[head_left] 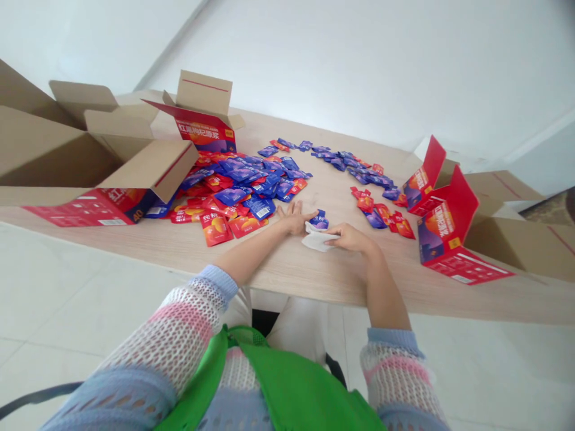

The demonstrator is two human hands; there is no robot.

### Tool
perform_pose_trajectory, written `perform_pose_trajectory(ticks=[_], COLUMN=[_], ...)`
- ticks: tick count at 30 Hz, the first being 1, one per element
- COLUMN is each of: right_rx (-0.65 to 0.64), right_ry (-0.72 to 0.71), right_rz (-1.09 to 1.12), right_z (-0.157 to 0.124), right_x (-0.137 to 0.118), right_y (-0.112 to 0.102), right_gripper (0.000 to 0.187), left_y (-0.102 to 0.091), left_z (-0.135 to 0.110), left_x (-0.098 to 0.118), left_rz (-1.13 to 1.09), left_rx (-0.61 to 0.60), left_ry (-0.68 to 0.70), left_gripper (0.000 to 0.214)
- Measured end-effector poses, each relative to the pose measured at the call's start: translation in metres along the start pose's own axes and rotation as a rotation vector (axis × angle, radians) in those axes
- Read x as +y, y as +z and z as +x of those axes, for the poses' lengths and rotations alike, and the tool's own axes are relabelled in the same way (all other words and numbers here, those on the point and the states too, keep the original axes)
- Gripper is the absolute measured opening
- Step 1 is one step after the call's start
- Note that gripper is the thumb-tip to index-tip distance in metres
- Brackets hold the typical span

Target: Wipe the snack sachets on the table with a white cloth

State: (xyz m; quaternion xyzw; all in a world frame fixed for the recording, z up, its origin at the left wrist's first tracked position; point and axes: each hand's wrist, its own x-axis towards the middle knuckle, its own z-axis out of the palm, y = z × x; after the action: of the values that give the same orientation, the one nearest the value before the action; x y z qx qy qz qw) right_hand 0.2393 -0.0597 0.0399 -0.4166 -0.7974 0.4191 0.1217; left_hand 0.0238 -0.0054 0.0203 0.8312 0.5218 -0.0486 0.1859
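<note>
A single purple sachet [320, 219] lies on the table in front of me. In its fingers my right hand [353, 238] grips a folded white tissue [318, 240], which overlaps the sachet's near edge. My left hand [291, 219] rests on the table to the left of the sachet with its fingers spread, one digit reaching to the sachet's left edge. Beyond that hand, on the left, spreads a heap of purple and red sachets [242, 179]. A looser row of sachets [348, 163] curves across the back toward the right.
Open cardboard cartons with red printed sides stand around: a large one [96, 206] at the left, another [206, 133] behind the heap, and two at the right, one nearer [442, 236] and one farther [420, 185]. A white wall borders the wooden table [296, 272] at the back.
</note>
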Motion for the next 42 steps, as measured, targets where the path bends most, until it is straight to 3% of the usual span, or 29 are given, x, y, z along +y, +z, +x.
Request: perform_pose_trajectory(ticks=[3, 5, 9, 13, 15, 18, 22, 32, 37, 42], right_rx=[-0.202, -0.187, 0.183, 0.648, 0.779, 0.712, 0.627, 0.451, 0.499, 0.608], right_ry=[-0.003, -0.006, -0.036, 0.029, 0.072, -0.015, -0.086, -0.165, -0.085, -0.016], right_rz=[0.17, 0.213, 0.158, -0.112, -0.322, -0.596, -0.748, -0.481, -0.466, -0.596], right_z=[-0.009, -0.01, 0.007, 0.03, 0.035, 0.034, 0.023, -0.018, -0.008, 0.016], right_x=[-0.001, 0.0, 0.009, 0.019, 0.02, 0.014, 0.005, -0.021, -0.013, 0.011], right_y=[-0.003, -0.001, 0.01, 0.027, 0.034, 0.04, 0.049, 0.088, 0.086, 0.065], right_gripper=[0.042, 0.043, 0.044, 0.04, 0.038, 0.04, 0.052, 0.062, 0.058, 0.06], left_y=[-0.008, -0.015, -0.023, -0.011, -0.003, 0.006, 0.01, 0.007, 0.001, 0.001], left_z=[-0.005, -0.011, -0.029, -0.04, -0.041, -0.041, -0.039, -0.029, -0.034, -0.033], left_x=[-0.009, -0.019, -0.043, -0.055, -0.055, -0.053, -0.05, -0.047, -0.045, -0.049], left_rz=[-0.009, -0.018, -0.036, -0.055, -0.062, -0.061, -0.032, 0.071, 0.072, 0.06], left_rx=[-0.074, -0.136, -0.163, 0.001, 0.074, 0.133, 0.173, 0.036, 0.015, 0.023], left_ry=[0.088, 0.176, 0.378, 0.462, 0.485, 0.481, 0.465, 0.402, 0.395, 0.417], left_gripper=[0.098, 0.104, 0.099, 0.092, 0.096, 0.097, 0.091, 0.106, 0.112, 0.112])
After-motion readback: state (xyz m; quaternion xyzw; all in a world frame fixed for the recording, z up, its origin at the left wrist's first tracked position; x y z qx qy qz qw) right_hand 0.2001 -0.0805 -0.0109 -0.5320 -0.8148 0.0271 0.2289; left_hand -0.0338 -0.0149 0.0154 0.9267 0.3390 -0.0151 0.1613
